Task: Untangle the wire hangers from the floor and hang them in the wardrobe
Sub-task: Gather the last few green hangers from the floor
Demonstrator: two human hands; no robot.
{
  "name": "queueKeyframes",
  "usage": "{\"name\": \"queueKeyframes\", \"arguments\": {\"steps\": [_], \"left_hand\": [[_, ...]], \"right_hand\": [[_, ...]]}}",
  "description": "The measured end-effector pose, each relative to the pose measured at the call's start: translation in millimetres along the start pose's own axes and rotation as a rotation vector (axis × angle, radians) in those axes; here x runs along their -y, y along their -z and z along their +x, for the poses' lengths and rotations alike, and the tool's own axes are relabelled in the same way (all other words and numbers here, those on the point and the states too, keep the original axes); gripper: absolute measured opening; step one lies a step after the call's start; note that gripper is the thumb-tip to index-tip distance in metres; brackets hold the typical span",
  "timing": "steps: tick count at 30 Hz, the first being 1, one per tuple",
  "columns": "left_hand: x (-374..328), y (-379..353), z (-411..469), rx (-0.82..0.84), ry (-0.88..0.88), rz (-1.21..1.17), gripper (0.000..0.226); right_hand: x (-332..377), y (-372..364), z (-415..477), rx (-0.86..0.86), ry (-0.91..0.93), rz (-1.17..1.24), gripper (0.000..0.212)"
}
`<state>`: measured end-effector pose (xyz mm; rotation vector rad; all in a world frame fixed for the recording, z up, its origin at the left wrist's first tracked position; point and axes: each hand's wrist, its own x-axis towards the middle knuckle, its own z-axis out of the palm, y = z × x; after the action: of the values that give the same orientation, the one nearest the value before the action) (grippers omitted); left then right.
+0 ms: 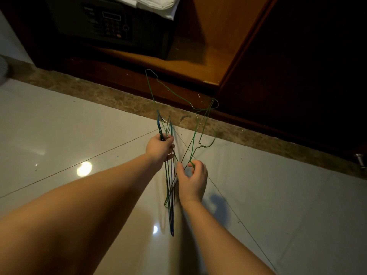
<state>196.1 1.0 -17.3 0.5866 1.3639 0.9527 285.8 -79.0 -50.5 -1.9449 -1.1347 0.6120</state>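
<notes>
The left grip (159, 148) is closing tightly around a bunch of thin wire hangers (171, 215) and is holding them up above the floor (79, 126). The bunch is hanging down from this grip between the two forearms, and its lowest point is ending just above a bright reflection on the tiles. Some wires are blue or dark and some are green.

The right grip (193, 180) is sitting just beside the bunch, a little lower than the left one. Its index finger is curling around one green wire and the thumb is reaching toward the bunch, so this grip is narrow and is holding a hanger too. From there green wires are spreading upward and are crossing each other in front of the brown stone strip (99, 92) at the floor's far edge. The hook of one green hanger is reaching up in front of the wardrobe (198, 62).

The wardrobe is standing open behind the strip. On its bottom board, toward the left, a dark safe (111, 22) with a keypad is sitting, and a folded white cloth (155, 4) is lying on top of it.
</notes>
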Motion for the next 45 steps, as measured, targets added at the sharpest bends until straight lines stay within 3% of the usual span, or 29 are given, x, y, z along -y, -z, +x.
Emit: {"name": "queueKeyframes", "arguments": {"steps": [3,6,11,17,20,26,34,45], "left_hand": [[-2.4,-0.7,-0.5,0.026,-0.016,0.004,0.015],[-6.2,-5.0,-3.2,0.062,-0.044,0.002,0.017],[-11.9,-8.5,-5.3,0.153,-0.063,0.031,0.015],[-10.2,0.5,-4.2,0.136,-0.043,0.052,0.012],[-7.4,6.7,-4.7,0.115,-0.053,0.088,0.006],[-5.9,19.5,-2.8,0.121,-0.08,0.187,0.021],[-11.4,21.7,-2.5,0.188,-0.088,0.268,0.014],[-9.9,22.6,-1.6,0.269,-0.088,0.328,0.009]], "right_hand": [[-1.8,0.2,-0.9,-0.035,-0.036,0.095,0.038],[-3.3,1.7,-0.5,0.034,-0.142,0.202,0.019],[-2.0,-2.0,3.0,0.028,-0.315,0.364,0.018],[5.6,-0.3,9.0,-0.1,-0.298,0.44,0.013],[8.7,2.8,14.5,-0.164,-0.248,0.405,0.014],[8.8,7.2,28.1,-0.184,-0.219,0.301,0.015],[0.4,24.8,52.8,-0.324,-0.237,0.313,0.022],[-3.0,49.4,76.2,-0.323,-0.191,0.145,0.025]]}}
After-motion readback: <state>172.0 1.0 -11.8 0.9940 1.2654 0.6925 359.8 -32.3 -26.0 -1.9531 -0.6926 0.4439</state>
